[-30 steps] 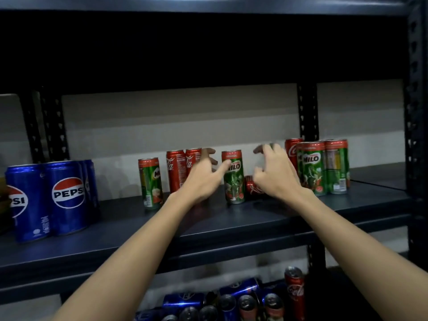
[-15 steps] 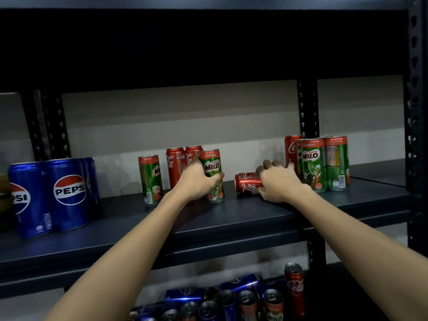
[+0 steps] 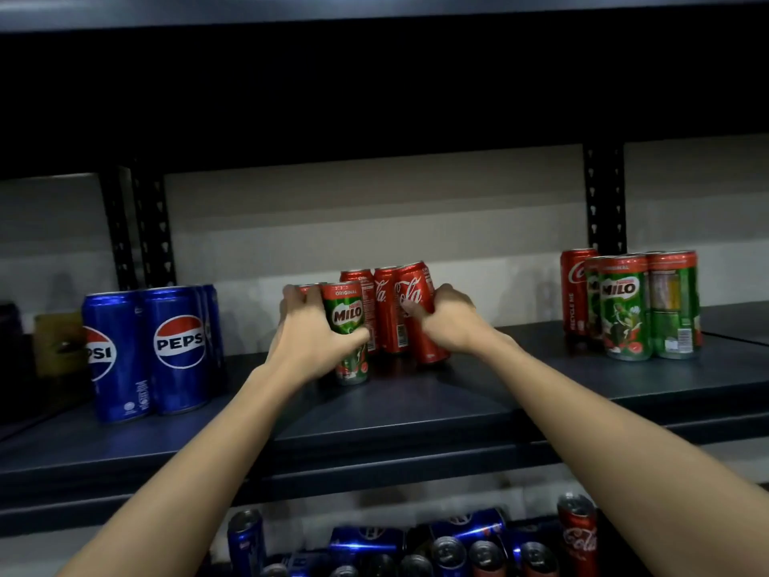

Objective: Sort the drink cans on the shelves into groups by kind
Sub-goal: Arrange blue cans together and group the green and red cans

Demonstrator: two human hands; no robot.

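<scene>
Now upright, Coca-Cola can (image 3: pixel 416 310) sits in right hand (image 3: pixel 449 322).

green-and-red Milo can (image 3: pixel 348 322), red Coca-Cola cans (image 3: pixel 389 310), blue Pepsi cans (image 3: pixel 177 347), dark shelf (image 3: pixel 416 414)

We see bare shelf (image 3: pixel 416 414) in front of the cans, wide enough for both forearms. Between the Pepsi cans (image 3: pixel 174 347) and the Milo can (image 3: pixel 348 326) held by our left hand (image 3: pixel 310 341) there is an open gap. Another, wider gap lies between the Coke cans (image 3: pixel 395 310) at our right hand (image 3: pixel 451 322) and the right cluster (image 3: pixel 632 306). The upper shelf (image 3: pixel 374 10) caps the space overhead.
</scene>
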